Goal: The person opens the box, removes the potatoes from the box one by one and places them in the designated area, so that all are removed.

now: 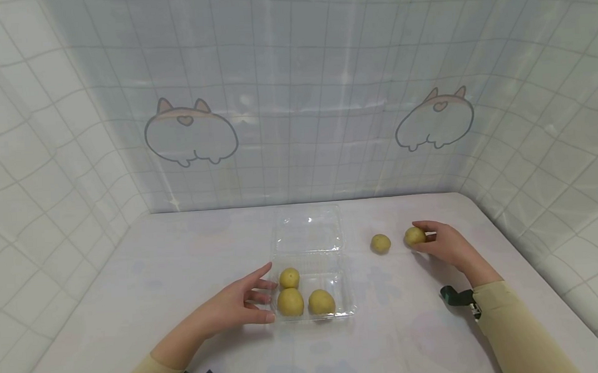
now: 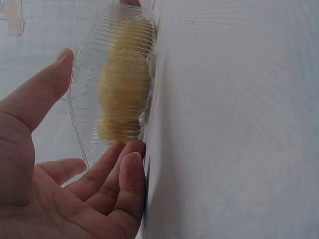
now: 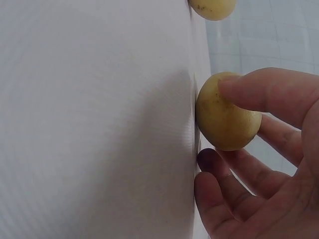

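Observation:
A clear plastic clamshell box (image 1: 340,285) lies on the table with its lid (image 1: 308,230) folded back. Inside are three round yellow potatoes: a smaller one (image 1: 289,278) at the back left, one (image 1: 290,302) at the front left, another (image 1: 321,302) at the front right. My left hand (image 1: 236,306) is at the box's left side, fingers spread; the left wrist view has the thumb and fingertips against its ribbed wall. Off to the right, my right hand (image 1: 444,247) holds a potato (image 3: 227,117) between thumb and fingers, low at the tabletop. A loose potato (image 1: 380,243) lies left of it.
The white table (image 1: 376,339) carries a faint pattern. A grid-patterned curtain (image 1: 300,97) with animal drawings stands behind it and continues along both sides. Dark straps (image 1: 456,296) show at my wrists.

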{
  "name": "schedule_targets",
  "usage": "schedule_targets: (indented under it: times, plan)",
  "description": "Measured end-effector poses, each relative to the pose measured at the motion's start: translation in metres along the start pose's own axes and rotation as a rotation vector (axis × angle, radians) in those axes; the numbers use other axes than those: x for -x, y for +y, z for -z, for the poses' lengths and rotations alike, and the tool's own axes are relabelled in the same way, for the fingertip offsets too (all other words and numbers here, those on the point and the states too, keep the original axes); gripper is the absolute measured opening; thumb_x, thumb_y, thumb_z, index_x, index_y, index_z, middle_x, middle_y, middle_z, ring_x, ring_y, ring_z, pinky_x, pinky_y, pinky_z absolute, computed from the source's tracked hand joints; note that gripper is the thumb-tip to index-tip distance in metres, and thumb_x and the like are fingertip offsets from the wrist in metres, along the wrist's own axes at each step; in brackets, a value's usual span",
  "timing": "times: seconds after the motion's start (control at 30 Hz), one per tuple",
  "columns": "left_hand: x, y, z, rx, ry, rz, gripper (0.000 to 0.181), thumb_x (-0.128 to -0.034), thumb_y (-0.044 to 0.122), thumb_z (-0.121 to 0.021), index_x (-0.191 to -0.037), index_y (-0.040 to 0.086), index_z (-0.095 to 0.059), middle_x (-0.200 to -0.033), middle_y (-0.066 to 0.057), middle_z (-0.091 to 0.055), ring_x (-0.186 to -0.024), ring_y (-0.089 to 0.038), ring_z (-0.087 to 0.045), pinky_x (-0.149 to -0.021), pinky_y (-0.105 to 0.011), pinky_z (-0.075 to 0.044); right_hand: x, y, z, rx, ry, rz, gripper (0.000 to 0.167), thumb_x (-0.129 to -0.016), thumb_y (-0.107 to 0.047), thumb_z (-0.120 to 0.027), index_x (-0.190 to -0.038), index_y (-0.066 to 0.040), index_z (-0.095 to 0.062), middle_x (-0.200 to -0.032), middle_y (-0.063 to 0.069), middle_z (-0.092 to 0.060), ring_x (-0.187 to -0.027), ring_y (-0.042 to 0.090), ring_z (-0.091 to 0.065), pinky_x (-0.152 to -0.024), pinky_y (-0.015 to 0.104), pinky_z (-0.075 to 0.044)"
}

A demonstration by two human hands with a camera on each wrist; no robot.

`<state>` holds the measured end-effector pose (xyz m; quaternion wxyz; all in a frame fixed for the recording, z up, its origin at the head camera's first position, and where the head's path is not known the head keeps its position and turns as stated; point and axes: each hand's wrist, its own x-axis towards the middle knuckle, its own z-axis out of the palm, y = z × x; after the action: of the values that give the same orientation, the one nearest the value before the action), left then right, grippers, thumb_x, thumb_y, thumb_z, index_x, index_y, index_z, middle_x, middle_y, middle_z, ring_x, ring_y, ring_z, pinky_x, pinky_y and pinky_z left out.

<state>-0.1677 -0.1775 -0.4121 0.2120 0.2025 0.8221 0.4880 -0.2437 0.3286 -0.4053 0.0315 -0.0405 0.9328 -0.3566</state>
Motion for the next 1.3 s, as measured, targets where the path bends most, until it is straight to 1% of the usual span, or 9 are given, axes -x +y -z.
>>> schedule_targets:
  times: [0.43, 0.7, 0.87, 1.03, 1.17, 1.3]
  plan:
    - [-0.0001, 0.0007, 0.0003, -0.004, 0.004, 0.009, 0.101, -0.0810, 0.029, -0.084, -0.159, 0.018, -0.020, -0.140, -0.007, -0.053, -0.117, -0.022, -0.058, -0.096, -0.042, -0.049, 0.0002, -0.0012, -0.0003, -0.029, -0.015, -0.012, 0.067, -0.090, -0.026, -0.074, -0.146, -0.002, -0.045, -0.141, 0.024, -0.048, -0.123, 0.043, -0.050, -0.096, 0.053, -0.046]
    - [-0.0005, 0.0004, 0.0003, -0.007, 0.003, 0.016, 0.101, -0.0810, 0.030, -0.084, -0.159, 0.019, -0.020, -0.140, -0.007, -0.053, -0.117, -0.022, -0.058, -0.096, -0.041, -0.049, -0.0005, -0.0006, 0.0008, -0.017, -0.016, -0.019, 0.070, -0.090, -0.030, -0.075, -0.147, -0.003, -0.044, -0.140, 0.026, -0.048, -0.124, 0.044, -0.050, -0.097, 0.056, -0.045]
    - [-0.0003, 0.0018, 0.0001, -0.009, 0.006, 0.017, 0.101, -0.0809, 0.030, -0.084, -0.159, 0.018, -0.020, -0.140, -0.007, -0.053, -0.117, -0.022, -0.058, -0.096, -0.042, -0.049, -0.0006, -0.0018, 0.0025, -0.003, -0.023, -0.046, 0.077, -0.089, -0.038, -0.074, -0.149, -0.003, -0.041, -0.143, 0.027, -0.045, -0.127, 0.045, -0.047, -0.098, 0.057, -0.044]
    - [0.0000, 0.0025, -0.0001, 0.001, 0.004, 0.025, 0.101, -0.0810, 0.030, -0.084, -0.159, 0.019, -0.020, -0.141, -0.007, -0.053, -0.117, -0.023, -0.058, -0.096, -0.042, -0.049, 0.0015, -0.0047, 0.0054, 0.025, -0.004, -0.065, 0.081, -0.088, -0.047, -0.072, -0.149, -0.005, -0.040, -0.147, 0.025, -0.042, -0.131, 0.045, -0.042, -0.097, 0.061, -0.043]
    - [-0.0001, 0.0025, 0.0000, 0.004, 0.003, 0.024, 0.101, -0.0811, 0.029, -0.084, -0.159, 0.019, -0.021, -0.141, -0.007, -0.053, -0.118, -0.023, -0.058, -0.096, -0.042, -0.050, 0.0022, -0.0058, 0.0066, 0.040, 0.010, -0.049, 0.086, -0.087, -0.055, -0.070, -0.150, -0.005, -0.040, -0.148, 0.024, -0.041, -0.133, 0.046, -0.038, -0.097, 0.063, -0.041]
    - [-0.0002, 0.0019, 0.0003, 0.004, 0.003, 0.017, 0.101, -0.0811, 0.029, -0.084, -0.159, 0.019, -0.021, -0.141, -0.008, -0.053, -0.118, -0.023, -0.058, -0.096, -0.043, -0.049, 0.0027, -0.0078, 0.0086, 0.034, 0.040, -0.009, 0.086, -0.088, -0.057, -0.067, -0.150, -0.005, -0.039, -0.150, 0.023, -0.039, -0.135, 0.046, -0.036, -0.099, 0.063, -0.039]
